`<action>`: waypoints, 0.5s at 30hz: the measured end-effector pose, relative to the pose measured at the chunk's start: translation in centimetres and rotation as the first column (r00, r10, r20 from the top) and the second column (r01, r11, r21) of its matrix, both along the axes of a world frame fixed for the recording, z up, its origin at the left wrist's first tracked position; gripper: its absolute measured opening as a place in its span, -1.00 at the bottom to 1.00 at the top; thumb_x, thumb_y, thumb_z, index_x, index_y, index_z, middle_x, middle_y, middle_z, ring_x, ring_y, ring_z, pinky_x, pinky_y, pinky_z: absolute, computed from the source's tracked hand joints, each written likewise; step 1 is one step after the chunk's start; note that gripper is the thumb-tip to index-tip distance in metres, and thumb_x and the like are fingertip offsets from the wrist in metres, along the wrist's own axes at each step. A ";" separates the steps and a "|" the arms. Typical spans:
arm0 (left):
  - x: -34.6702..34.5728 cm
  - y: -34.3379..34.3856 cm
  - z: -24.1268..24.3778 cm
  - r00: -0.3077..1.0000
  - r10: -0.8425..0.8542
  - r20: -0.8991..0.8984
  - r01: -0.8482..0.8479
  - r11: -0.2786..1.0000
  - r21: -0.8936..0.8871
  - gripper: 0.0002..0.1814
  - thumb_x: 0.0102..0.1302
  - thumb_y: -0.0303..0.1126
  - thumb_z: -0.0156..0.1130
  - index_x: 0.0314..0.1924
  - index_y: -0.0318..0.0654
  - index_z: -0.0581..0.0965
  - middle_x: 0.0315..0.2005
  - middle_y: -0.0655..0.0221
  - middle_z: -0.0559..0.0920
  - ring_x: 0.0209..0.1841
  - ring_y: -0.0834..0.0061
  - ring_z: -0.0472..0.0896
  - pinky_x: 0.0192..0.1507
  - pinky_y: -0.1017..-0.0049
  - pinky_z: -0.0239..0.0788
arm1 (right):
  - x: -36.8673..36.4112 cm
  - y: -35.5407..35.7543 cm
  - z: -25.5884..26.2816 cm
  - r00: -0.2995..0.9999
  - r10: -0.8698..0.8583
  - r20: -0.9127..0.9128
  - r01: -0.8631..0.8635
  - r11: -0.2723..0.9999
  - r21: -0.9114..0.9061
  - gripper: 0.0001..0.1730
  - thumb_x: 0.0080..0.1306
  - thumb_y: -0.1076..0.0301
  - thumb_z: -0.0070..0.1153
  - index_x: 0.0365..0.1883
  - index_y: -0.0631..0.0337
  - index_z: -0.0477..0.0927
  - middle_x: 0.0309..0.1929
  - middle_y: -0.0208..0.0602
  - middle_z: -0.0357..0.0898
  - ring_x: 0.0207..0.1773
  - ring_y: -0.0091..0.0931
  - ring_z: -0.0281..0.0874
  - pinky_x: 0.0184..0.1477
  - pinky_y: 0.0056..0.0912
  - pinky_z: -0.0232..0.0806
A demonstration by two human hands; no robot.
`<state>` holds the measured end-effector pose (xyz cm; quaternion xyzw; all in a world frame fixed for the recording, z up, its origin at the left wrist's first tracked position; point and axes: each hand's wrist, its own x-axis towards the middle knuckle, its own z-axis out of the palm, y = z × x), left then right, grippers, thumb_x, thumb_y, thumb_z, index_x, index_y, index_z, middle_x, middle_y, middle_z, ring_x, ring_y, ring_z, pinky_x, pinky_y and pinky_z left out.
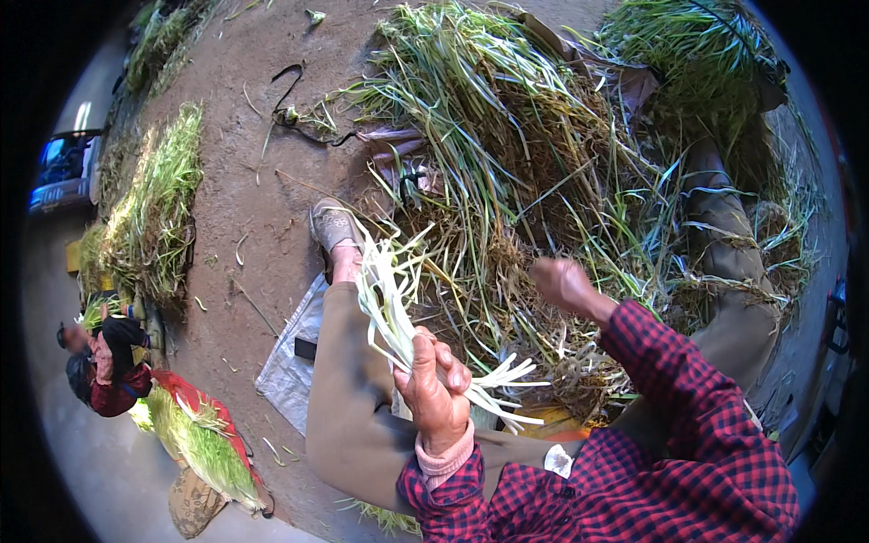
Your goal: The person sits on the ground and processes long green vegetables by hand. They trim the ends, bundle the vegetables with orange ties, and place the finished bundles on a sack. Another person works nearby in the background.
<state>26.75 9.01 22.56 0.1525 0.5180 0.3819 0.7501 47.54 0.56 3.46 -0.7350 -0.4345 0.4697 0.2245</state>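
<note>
My left hand (436, 390) grips a small bundle of pale, slender leafy stalks (390, 305), which look like garlic chives or a similar allium. The bundle sticks out at both ends of the fist, above my bent leg. My right hand (569, 286) is blurred, with its fingers curled, over the near side of a large heap of long green plants (468, 115). I cannot tell whether anything is pinched in it. Tangled brown roots and dry leaves (502, 258) lie in the heap between my legs.
More green plants (686, 61) are piled at upper right, and a bundle (153, 203) lies at left. A person (108, 360) sits at lower left near pale green stalks (197, 441) on red cloth. A white woven sheet (292, 363) lies by my leg; a black cord (285, 95) lies on the soil.
</note>
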 end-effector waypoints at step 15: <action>0.5 -0.4 0.0 0.995 -0.094 -0.019 0.093 0.995 -0.040 -0.82 0.33 -0.21 0.08 -0.21 -0.13 0.38 -0.67 0.53 0.39 -0.79 0.71 0.25 -0.76 0.67 0.08 | -1.4 6.3 0.8 0.641 -0.655 -0.399 0.633 0.746 -0.207 -0.79 0.17 0.25 0.07 -0.42 0.23 0.50 -0.60 -0.50 0.38 -0.59 -0.68 0.27 -0.58 -0.58 0.15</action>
